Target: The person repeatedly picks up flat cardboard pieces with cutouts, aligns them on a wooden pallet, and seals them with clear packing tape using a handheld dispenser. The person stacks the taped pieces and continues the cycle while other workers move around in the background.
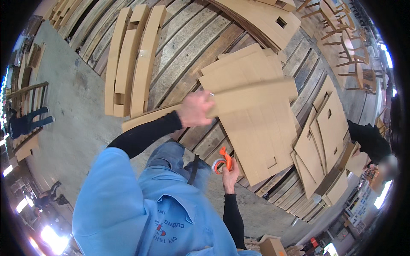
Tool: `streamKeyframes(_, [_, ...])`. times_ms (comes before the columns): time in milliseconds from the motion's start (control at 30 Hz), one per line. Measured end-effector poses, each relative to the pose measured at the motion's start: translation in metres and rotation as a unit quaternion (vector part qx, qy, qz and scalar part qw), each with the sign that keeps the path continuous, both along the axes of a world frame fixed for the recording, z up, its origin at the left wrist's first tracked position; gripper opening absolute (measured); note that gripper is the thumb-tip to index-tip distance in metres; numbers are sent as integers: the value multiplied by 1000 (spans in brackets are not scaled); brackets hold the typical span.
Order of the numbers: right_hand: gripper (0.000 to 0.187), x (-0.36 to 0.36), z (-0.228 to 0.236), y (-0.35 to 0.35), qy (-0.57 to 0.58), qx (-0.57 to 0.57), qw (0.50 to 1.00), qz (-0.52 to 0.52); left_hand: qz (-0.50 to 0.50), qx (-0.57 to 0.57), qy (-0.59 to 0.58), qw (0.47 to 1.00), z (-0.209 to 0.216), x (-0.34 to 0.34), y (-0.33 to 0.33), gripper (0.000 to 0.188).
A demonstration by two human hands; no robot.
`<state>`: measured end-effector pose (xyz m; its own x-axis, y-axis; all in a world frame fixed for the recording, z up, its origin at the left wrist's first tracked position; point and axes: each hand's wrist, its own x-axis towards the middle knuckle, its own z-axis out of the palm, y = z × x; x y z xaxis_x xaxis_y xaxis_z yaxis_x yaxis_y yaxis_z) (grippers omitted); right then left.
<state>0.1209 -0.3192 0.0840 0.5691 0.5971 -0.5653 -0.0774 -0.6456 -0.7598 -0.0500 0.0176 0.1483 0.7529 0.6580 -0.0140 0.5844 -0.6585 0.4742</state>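
Observation:
My left hand (196,109) is closed over the middle of a long, narrow cardboard box (256,96). Hand and box are smeared by motion, and the palm hides part of the box. The box's far right end lies over a stack of flat cardboard sheets (256,145). Close to my body, my right hand (230,176) grips an orange tape dispenser (227,161) with a roll of tape on it. Three long folded cardboard boxes (127,64) lie side by side at the far left.
Wooden slatted pallets (188,47) bear the cardboard. Another stack of flat cardboard (265,21) lies at the back, and more cut sheets (322,136) are on the right. Wooden chairs (348,45) stand far right. A person in black (369,138) bends near the right-hand sheets.

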Motion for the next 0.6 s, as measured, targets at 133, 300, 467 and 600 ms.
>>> streamKeyframes(133, [61, -14, -31, -24, 52, -42, 998, 13, 193, 22, 39, 980, 51, -79, 55, 51])
streamKeyframes(300, [60, -7, -69, -12, -50, 38, 982, 180, 288, 201, 136, 926, 15, -178, 171, 60])
streamKeyframes(467, [52, 21, -81, 31, -99, 15, 958, 267, 235, 180, 51, 954, -21, -125, 161, 62])
streamKeyframes(600, [46, 20, -81, 46, -186, -86, 941, 268, 301, -230, -85, 921, -105, -41, 82, 77])
